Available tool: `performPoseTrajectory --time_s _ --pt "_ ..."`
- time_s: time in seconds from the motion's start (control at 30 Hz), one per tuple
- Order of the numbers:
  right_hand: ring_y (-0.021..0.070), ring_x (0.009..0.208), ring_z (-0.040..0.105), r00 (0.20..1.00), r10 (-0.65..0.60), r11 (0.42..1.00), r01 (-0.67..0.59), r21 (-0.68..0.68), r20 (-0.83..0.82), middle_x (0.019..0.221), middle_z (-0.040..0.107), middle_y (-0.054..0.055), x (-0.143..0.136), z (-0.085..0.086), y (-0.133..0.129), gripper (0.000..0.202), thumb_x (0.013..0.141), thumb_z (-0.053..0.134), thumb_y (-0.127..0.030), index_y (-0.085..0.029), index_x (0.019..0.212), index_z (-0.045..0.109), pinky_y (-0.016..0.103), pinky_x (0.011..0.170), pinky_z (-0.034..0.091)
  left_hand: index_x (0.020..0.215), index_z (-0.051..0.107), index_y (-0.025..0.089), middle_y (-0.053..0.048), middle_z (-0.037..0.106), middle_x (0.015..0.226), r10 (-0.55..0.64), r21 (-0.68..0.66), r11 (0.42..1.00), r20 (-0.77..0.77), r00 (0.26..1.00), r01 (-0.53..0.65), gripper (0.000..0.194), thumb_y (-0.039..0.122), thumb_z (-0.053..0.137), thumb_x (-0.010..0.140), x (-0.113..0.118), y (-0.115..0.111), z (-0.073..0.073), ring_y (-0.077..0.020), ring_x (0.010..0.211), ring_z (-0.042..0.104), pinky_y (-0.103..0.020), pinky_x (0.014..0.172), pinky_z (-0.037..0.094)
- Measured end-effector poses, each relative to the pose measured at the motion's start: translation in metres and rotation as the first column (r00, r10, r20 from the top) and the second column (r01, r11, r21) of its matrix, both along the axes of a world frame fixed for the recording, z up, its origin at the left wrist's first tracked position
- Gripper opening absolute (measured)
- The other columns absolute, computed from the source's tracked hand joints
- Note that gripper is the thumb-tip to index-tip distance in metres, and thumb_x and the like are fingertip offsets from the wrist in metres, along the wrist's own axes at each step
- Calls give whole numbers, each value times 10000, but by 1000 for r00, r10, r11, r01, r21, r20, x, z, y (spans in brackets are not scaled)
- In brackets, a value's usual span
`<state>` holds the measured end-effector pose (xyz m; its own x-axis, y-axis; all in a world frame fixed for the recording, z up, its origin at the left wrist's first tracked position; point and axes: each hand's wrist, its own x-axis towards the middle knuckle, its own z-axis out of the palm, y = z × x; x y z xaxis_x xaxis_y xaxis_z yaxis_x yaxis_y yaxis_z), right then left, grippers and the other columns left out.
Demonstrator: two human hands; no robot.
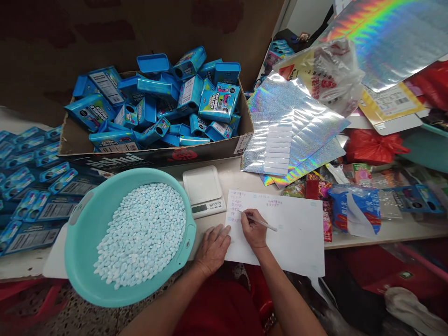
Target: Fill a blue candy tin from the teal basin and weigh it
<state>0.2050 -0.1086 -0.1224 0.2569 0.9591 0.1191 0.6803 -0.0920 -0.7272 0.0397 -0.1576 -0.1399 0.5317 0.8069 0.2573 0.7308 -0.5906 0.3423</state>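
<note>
A white sheet of paper (290, 242) with handwritten lines at its upper left lies on the table. My right hand (253, 227) is closed around a pen (268, 225), its tip at the writing. Flat on the table and the paper's left edge rests my left hand (213, 248), fingers stretched out. Just above that hand sits a small white kitchen scale (203, 186) with a grey display. To the left is a teal basin (79, 252) holding a heap of pale blue candies (143, 233).
Behind the basin stands a cardboard box (157, 161) full of blue tins (219, 103). More blue packs (52, 205) lie at far left. Shiny holographic sheets (301, 116) overlap at the back right, near a red plastic bag (373, 145) and a blue-and-white packet (355, 210).
</note>
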Motion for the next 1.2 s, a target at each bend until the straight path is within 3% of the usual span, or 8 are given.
performPoseTrajectory --time_s 0.4,0.7,1.2 --pt "148 637 635 1000 -6 1000 6 20 5 797 657 53 1 -2 -1 150 877 500 -293 -190 891 608 274 586 531 934 620 207 -21 622 1220 -12 -3 1000 -1 1000 12 146 162 511 848 1 0 -2 -222 1146 490 -392 958 345" --pt "106 468 563 999 -32 999 31 36 28 638 633 3 -1 1 0 91 822 531 -254 -181 803 581 222 477 478 943 612 214 -25 608 1239 -11 -18 1000 -40 999 10 141 166 549 827 1 -3 -7 -214 1166 481 -395 982 336" --pt "99 449 546 1000 -22 999 22 25 -19 594 606 -13 -1 -2 0 108 828 531 -267 -186 760 551 207 452 455 930 618 199 -10 622 1221 0 11 1000 -1 1000 0 139 153 530 831 1 -2 -4 -219 1157 478 -389 979 346"
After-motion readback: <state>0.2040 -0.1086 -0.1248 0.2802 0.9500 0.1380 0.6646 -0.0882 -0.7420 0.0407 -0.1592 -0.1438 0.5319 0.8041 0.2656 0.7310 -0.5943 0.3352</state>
